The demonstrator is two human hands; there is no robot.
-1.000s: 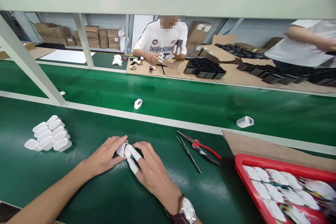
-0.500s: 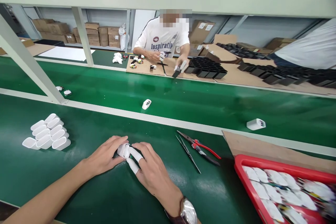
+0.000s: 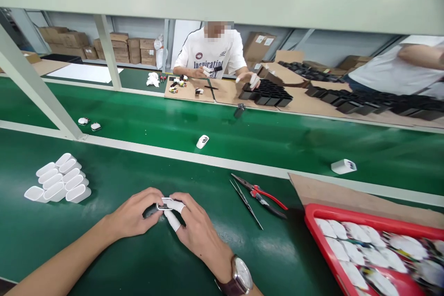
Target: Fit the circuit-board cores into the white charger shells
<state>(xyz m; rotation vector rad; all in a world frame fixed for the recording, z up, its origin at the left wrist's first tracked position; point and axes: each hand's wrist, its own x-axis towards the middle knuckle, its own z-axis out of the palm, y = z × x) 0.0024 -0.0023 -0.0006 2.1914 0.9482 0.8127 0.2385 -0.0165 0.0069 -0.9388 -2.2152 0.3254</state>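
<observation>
Lower centre of frame: our left hand [image 3: 133,215] and right hand [image 3: 197,229] together pinched a small white casing [image 3: 163,204] on the green table [image 3: 138,259]; pliers [image 3: 262,194] lay right; white shells [image 3: 57,182] stacked left.

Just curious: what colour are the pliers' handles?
Red, on the pliers; head view shows it.

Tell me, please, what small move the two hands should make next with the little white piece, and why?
Probably press the white piece fully together. Both hands meet on it: the left hand grips from the left, the right hand pinches with white-covered fingers. It sits low over the green mat. A dark edge shows on it, so it may be only partly closed.
</observation>
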